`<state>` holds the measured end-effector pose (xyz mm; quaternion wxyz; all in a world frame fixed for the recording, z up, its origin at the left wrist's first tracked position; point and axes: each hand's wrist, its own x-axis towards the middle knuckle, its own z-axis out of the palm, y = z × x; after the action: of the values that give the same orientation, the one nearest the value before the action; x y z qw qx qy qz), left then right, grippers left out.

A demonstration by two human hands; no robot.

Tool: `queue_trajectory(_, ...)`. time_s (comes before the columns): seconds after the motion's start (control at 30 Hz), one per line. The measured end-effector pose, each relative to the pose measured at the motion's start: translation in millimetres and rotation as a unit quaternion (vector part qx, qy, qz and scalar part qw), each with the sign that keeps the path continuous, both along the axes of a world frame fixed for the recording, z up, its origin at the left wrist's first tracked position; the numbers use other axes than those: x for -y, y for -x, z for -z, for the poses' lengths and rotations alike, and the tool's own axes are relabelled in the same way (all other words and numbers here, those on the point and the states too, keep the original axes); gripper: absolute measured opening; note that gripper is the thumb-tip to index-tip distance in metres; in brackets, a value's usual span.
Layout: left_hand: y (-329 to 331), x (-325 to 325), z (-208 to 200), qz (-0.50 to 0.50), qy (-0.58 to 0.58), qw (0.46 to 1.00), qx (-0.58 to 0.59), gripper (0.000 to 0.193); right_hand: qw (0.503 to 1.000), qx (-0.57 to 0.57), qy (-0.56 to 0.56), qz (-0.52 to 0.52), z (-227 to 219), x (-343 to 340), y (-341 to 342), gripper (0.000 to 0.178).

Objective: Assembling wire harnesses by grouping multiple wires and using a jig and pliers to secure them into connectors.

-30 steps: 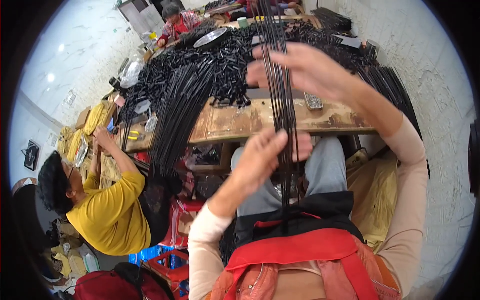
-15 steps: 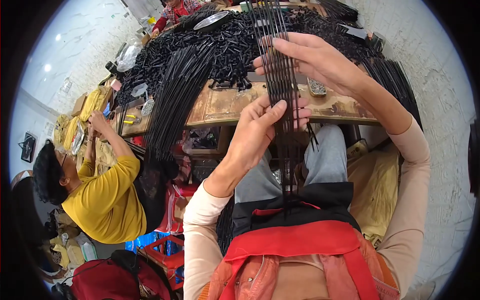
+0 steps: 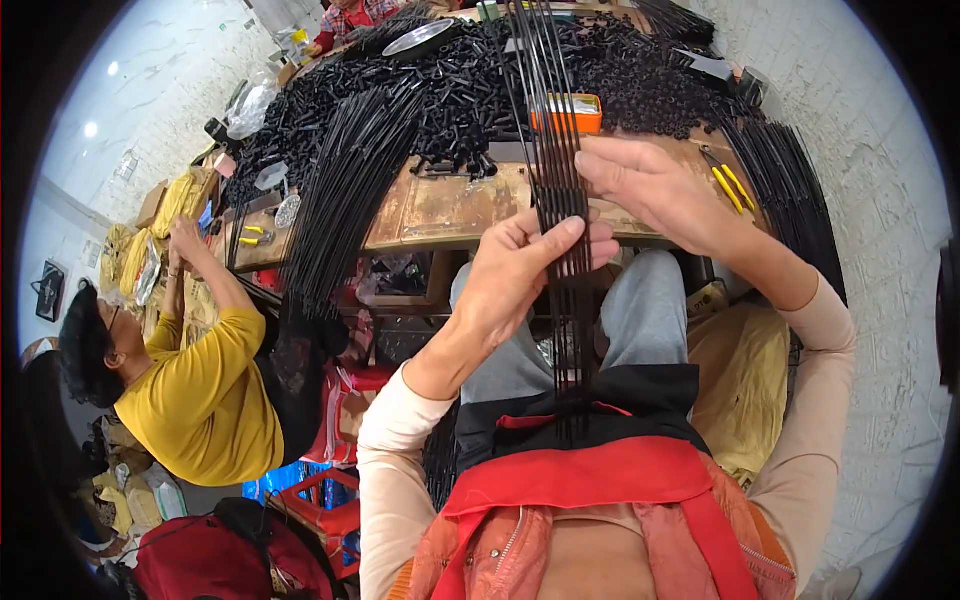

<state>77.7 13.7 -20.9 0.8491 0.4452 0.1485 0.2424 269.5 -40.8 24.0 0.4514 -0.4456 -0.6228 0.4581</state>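
A narrow bundle of thin black rods stands upright in front of me, its lower ends against my dark apron. My left hand is closed around the bundle's middle, thumb in front and fingertips showing behind on the right side. My right hand is just above it on the right, fingers stretched out, their tips at the rods' right edge. Whether those tips touch the rods is hard to tell.
The wooden table bears a heap of short black tubes, a large rod pile, another rod pile, an orange box and yellow-handled pliers. A co-worker in yellow sits at left; another person is across the table.
My right hand has come down along the rods from higher up, uncovering the orange box and pliers. My left hand keeps its grip on the bundle, slightly lower.
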Motion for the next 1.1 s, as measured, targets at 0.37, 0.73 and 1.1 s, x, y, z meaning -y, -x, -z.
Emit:
queue_trajectory(0.37, -1.1, -0.3, -4.0, -0.038, -0.029, 0.999, -0.006, 0.024, 0.933, 0.282, -0.197, 0.104, 0.9, 16.3, -16.3, 0.044)
queue_trajectory(0.73, -8.8, 3.4, -5.9, 0.077, -0.017, 0.996, 0.035, 0.05, 0.971, -0.11, 0.105, 0.182, -49.7, 79.2, -137.9, 0.042)
queue_trajectory(1.1, -18.6, 6.5, -11.7, 0.08, -0.028, 0.996, -0.004, 0.039, 0.965, -0.082, 0.042, 0.244, -42.5, 48.7, -173.8, 0.038)
